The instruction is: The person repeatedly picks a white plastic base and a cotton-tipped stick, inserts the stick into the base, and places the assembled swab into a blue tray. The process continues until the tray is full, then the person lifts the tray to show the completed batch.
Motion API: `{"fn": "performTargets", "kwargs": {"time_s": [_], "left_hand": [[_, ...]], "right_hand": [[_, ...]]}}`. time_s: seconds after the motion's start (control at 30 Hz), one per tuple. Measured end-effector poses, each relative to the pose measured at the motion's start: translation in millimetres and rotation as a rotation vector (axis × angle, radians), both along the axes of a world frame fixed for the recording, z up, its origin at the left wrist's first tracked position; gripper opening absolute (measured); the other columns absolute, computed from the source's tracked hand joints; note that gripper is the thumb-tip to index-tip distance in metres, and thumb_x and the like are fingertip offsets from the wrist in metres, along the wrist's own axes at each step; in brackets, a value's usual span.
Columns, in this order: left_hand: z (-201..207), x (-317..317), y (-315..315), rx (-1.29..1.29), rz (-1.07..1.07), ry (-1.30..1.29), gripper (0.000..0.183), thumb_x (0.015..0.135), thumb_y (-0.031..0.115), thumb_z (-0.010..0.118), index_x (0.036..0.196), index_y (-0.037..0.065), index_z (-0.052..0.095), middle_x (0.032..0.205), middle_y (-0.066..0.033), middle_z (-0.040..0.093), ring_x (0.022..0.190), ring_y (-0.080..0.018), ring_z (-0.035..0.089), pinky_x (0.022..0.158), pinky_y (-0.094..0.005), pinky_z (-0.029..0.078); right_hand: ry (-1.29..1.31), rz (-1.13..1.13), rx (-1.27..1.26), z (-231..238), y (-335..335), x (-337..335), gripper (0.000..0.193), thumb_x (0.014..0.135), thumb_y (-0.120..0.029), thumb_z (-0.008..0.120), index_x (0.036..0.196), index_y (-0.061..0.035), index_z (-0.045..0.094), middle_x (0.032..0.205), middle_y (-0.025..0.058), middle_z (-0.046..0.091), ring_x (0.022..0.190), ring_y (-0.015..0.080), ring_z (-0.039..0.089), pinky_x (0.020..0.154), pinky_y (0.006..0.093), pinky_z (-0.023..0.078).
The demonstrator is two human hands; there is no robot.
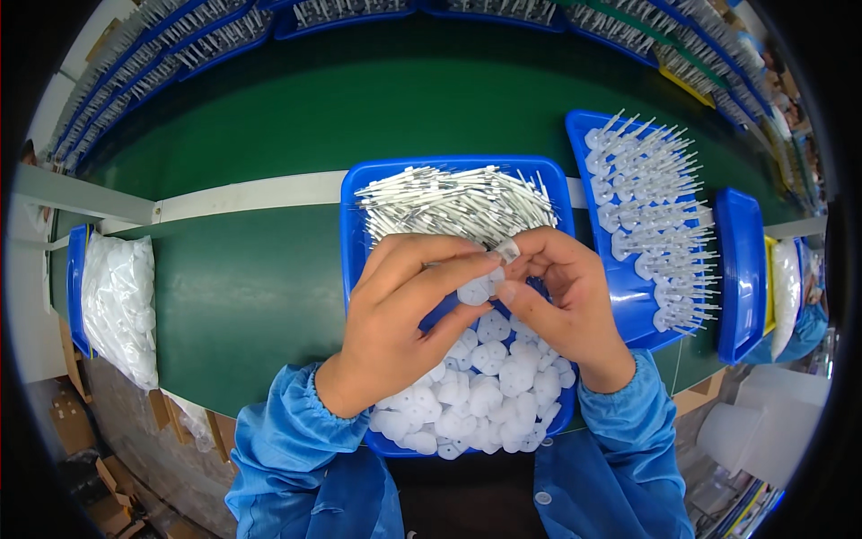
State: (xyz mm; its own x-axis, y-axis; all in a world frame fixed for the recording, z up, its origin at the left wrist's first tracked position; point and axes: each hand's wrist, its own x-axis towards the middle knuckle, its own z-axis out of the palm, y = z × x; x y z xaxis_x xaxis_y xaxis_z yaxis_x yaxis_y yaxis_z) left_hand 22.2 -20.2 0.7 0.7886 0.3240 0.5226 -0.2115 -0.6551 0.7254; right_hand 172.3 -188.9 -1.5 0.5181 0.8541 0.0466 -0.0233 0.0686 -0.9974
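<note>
Over the middle of a blue tray (348,225), my two hands meet with their fingertips close together. My left hand (404,305) is closed, pinching a translucent white plastic disc (476,289) between thumb and fingers. My right hand (566,296) is closed too, its thumb at the disc's right edge. A small whitish piece (508,251) shows at the right fingertips; what it is I cannot make out. Behind my hands, thin white rods (458,198) lie heaped in the tray's far part. Many similar white discs (485,386) fill its near part.
To the right, a tilted blue tray (628,305) carries rows of discs with rods standing in them. Beyond it are stacked blue trays (740,269). A clear bag of white parts (121,305) sits at the left. More filled trays (206,45) line the green table's (251,296) far edge.
</note>
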Motion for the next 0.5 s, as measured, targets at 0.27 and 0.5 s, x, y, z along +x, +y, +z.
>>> {"fn": "performTargets", "kwargs": {"time_s": [0.27,0.5], "left_hand": [[-2.5,-0.1,-0.6,0.0,-0.028,-0.019,0.055,0.075,-0.001,0.092,0.127,0.01,0.081,0.124,-0.0061,0.076,0.108,-0.0287,0.07,0.091,-0.0395,0.057],[-12.4,-3.4,14.6,-0.151,-0.105,-0.099,0.054,0.09,-0.001,0.083,0.143,0.008,0.077,0.129,-0.0119,0.072,0.104,-0.0224,0.071,0.088,-0.0355,0.059]], "right_hand": [[0.039,0.018,0.018,4.6,0.0,0.1,0.023,0.101,0.001,0.078,0.121,0.0027,0.068,0.103,0.0079,0.078,0.092,0.0135,0.076,0.086,0.0303,0.061],[-0.33,-0.139,-0.205,12.8,-1.9,0.9,0.006,0.101,-0.002,0.076,0.107,-0.0015,0.075,0.088,0.009,0.081,0.078,0.0168,0.078,0.074,0.0328,0.062]]}}
